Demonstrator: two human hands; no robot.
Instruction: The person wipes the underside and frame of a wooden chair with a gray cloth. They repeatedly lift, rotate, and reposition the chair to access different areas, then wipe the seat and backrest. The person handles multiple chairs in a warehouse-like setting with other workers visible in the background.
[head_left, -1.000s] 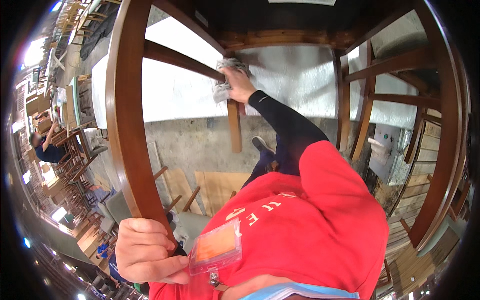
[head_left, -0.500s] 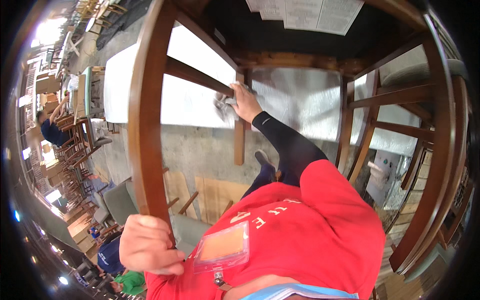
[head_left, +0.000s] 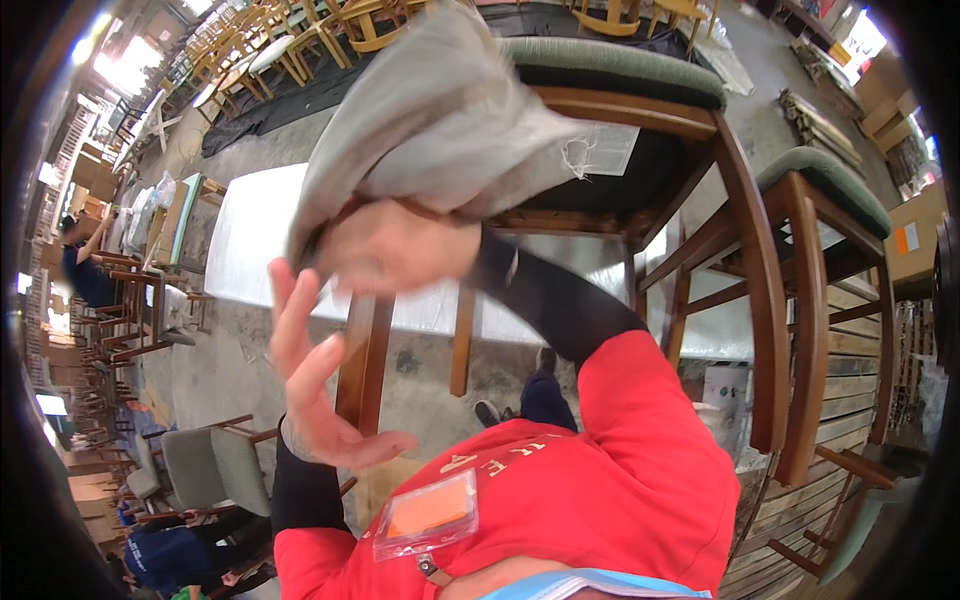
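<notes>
A floppy grey cloth [head_left: 440, 130] is up in the air in the middle, so big that it hides part of a dark brown wooden chair with a grey-green padded seat [head_left: 610, 72] just behind it. The person's right hand [head_left: 405, 250] has hold of the cloth, but it is blurry, so I can't tell how each finger bends. The left hand [head_left: 325, 385] is near, to the left, with its fingers spread and nothing in them. I can't tell if its fingertips touch the cloth.

Behind both hands lies a long, shiny white sheet [head_left: 255, 240]. On the far side, light wooden chairs [head_left: 365, 20] stand around a black sheet [head_left: 290, 100]. A grey padded chair [head_left: 200, 465] is near on the left, and a slatted wooden platform [head_left: 840, 370] is on the right.

I count one cloth, two hands and two big dark brown chairs, the second chair [head_left: 830, 190] being on the right. At least two other people are on the left: one far [head_left: 90, 270], one near [head_left: 165, 555]. The light chairs are too many to count.

A clear plastic badge holder [head_left: 430, 515] on the red top [head_left: 560, 480] has an orange card in it. A brown cardboard box [head_left: 915, 240] is far right; I can't see inside.
</notes>
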